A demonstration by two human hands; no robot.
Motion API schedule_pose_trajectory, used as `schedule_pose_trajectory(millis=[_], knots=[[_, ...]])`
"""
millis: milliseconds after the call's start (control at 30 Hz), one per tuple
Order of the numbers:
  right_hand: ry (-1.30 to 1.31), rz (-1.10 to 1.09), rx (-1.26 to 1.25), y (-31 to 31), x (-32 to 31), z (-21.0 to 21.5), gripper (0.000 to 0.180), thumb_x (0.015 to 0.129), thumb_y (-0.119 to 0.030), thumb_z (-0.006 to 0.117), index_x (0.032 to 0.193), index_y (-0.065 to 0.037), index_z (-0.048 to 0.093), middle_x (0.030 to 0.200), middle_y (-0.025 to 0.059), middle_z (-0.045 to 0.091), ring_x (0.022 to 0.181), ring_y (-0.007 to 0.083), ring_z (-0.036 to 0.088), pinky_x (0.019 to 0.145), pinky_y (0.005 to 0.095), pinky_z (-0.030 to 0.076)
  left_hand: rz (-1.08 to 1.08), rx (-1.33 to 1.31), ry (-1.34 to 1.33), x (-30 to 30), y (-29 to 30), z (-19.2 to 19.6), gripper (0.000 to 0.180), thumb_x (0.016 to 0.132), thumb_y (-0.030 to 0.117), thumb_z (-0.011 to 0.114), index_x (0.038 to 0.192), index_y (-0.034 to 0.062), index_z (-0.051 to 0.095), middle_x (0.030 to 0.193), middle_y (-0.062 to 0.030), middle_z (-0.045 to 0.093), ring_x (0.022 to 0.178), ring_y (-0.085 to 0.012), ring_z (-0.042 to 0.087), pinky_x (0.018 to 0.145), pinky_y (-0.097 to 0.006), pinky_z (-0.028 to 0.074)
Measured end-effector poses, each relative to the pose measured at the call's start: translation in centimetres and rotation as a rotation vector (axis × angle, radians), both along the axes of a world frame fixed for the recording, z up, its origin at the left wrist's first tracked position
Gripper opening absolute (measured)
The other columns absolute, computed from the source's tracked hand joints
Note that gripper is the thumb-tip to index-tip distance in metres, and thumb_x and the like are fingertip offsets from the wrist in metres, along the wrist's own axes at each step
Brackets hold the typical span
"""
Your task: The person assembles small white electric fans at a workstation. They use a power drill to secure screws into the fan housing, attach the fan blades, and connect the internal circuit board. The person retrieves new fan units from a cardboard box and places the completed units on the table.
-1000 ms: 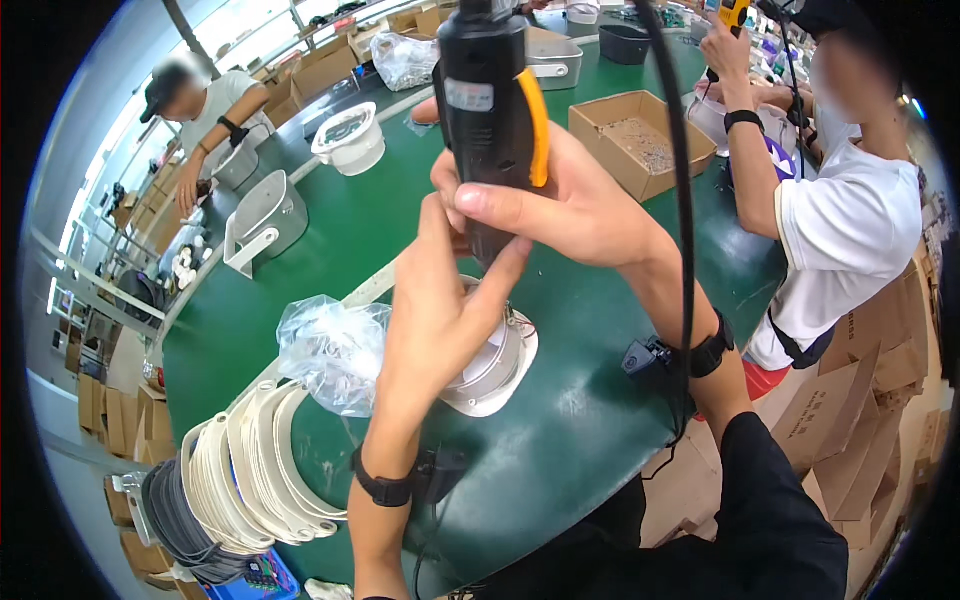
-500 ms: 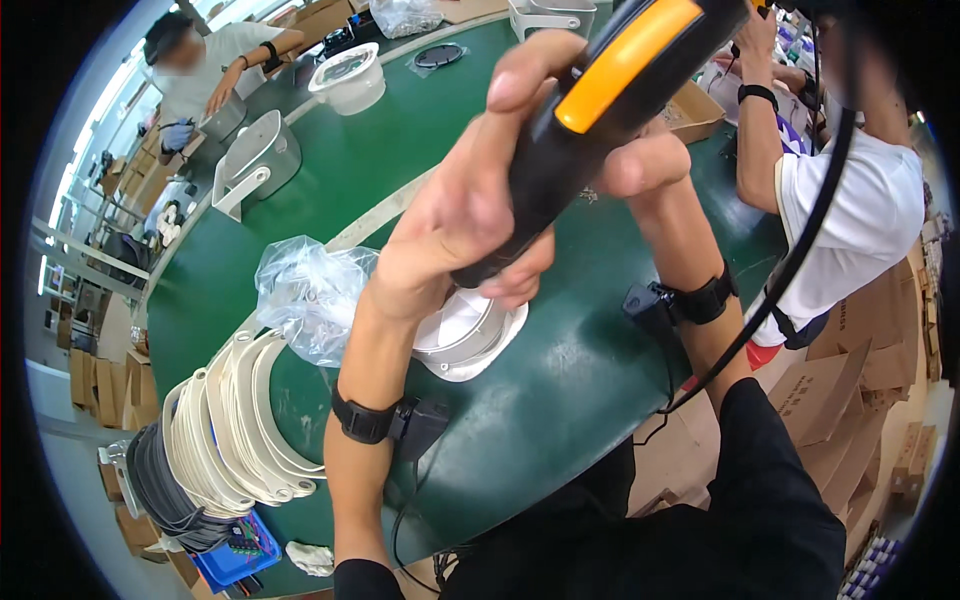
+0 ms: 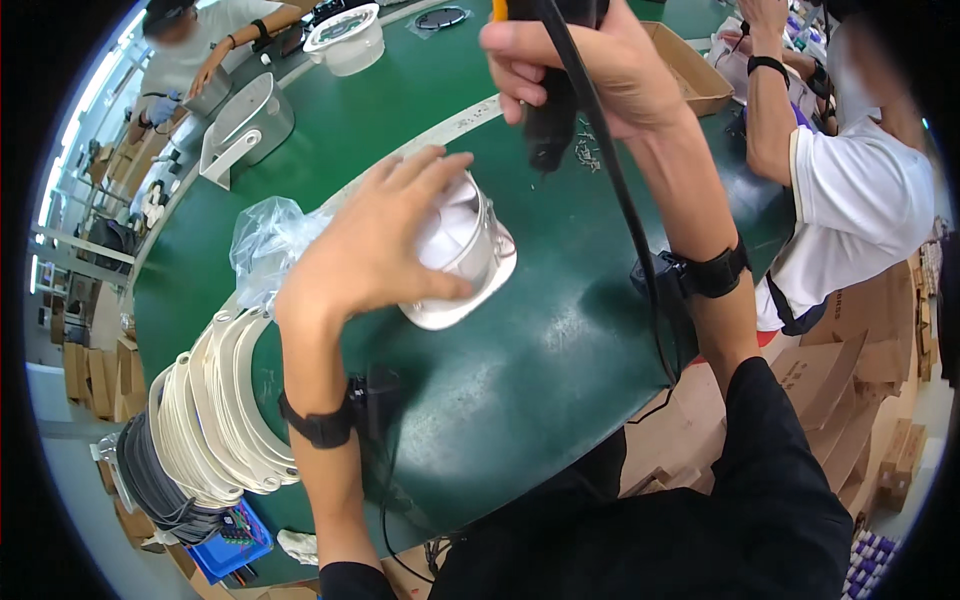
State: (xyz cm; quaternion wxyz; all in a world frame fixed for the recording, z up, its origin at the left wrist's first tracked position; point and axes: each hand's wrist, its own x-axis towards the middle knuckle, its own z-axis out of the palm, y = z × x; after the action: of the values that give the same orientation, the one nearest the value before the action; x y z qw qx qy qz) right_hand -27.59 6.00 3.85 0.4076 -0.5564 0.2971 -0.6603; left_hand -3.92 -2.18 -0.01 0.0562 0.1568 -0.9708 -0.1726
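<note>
My right hand (image 3: 615, 75) is wrapped round a black-and-orange electric screwdriver (image 3: 553, 115), raised over the table with its tip pointing down. A black cable runs in front of that hand and along my forearm. With fingers and thumb spread, my left hand (image 3: 370, 235) reaches over the near left side of a round white housing (image 3: 470, 262) with inner ribs and a flared base. Whether the fingers touch it I cannot tell. Beside the left wrist lies a crumpled clear plastic bag (image 3: 268, 250). Several small screws (image 3: 588, 150) are scattered on the table right of the screwdriver tip.
On the green table (image 3: 520, 400), stacked cream brackets (image 3: 215, 410) and black cable coils (image 3: 160, 480) stand at left above a blue tray (image 3: 235, 550). Farther off are a grey bracketed housing (image 3: 250, 120), another white housing (image 3: 350, 45) and a cardboard box (image 3: 690, 70). Co-workers are at far left and right.
My left hand has come off the screwdriver and moved down to the white housing, fingers spreading. The right hand now holds the screwdriver alone, its tip swung toward the table.
</note>
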Motion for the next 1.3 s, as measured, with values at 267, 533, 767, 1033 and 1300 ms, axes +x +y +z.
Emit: schedule_pose_trajectory(millis=[267, 533, 767, 1033, 1300], knots=[[-0.1, 0.007, 0.064, -1.1, 1.1, -1.2, 0.03, 0.099, -0.027, 0.071, 0.107, 0.0, 0.06, 0.06, 0.0036, 0.054, 0.046, 0.0135, 0.055, 0.043, 0.0279, 0.046, 0.181, -0.046, -0.01, -1.0, -1.0, -1.5, 0.119, 0.056, 0.026, 0.091, 0.16, 0.013, 0.034, 0.157, -0.0251, 0.039, 0.146, -0.0442, 0.037, 0.119, -0.048, 0.037], [-0.194, -0.136, -0.015, -0.6, 3.1, -0.9, 0.034, 0.102, -0.033, 0.065, 0.096, 0.0, 0.058, 0.052, 0.0012, 0.046, 0.038, 0.0107, 0.044, 0.038, 0.0265, 0.039, 0.097, -0.089, 0.061, -1.1, -1.7, -2.5, 0.113, 0.058, 0.025, 0.088, 0.158, 0.0134, 0.035, 0.147, -0.019, 0.046, 0.134, -0.0418, 0.046, 0.113, -0.047, 0.042], [-0.125, -0.201, -0.035, -0.7, 3.6, -0.9, 0.033, 0.101, -0.033, 0.067, 0.092, -0.003, 0.057, 0.053, -0.0003, 0.047, 0.039, 0.0093, 0.046, 0.039, 0.0242, 0.04, 0.104, -0.104, 0.066, -0.9, -1.7, -2.6, 0.112, 0.059, 0.027, 0.087, 0.158, 0.014, 0.036, 0.147, -0.0194, 0.047, 0.133, -0.0408, 0.046, 0.112, -0.046, 0.042], [-0.097, -0.21, -0.038, -0.8, 3.5, -1.2, 0.036, 0.101, -0.037, 0.066, 0.094, -0.003, 0.057, 0.054, -0.001, 0.047, 0.04, 0.0085, 0.046, 0.04, 0.024, 0.04, 0.108, -0.095, 0.045, -1.0, -1.7, -2.4, 0.113, 0.059, 0.027, 0.088, 0.158, 0.0143, 0.036, 0.148, -0.0198, 0.046, 0.135, -0.0404, 0.045, 0.113, -0.046, 0.042], [-0.157, -0.154, -0.046, -1.3, 3.9, -1.8, 0.036, 0.101, -0.036, 0.067, 0.094, -0.002, 0.058, 0.053, -0.0011, 0.048, 0.039, 0.0085, 0.045, 0.039, 0.024, 0.041, 0.134, -0.102, 0.025, -0.5, -1.7, -2.7, 0.112, 0.059, 0.026, 0.088, 0.158, 0.0129, 0.036, 0.148, -0.0215, 0.046, 0.136, -0.0405, 0.045, 0.114, -0.046, 0.041]])
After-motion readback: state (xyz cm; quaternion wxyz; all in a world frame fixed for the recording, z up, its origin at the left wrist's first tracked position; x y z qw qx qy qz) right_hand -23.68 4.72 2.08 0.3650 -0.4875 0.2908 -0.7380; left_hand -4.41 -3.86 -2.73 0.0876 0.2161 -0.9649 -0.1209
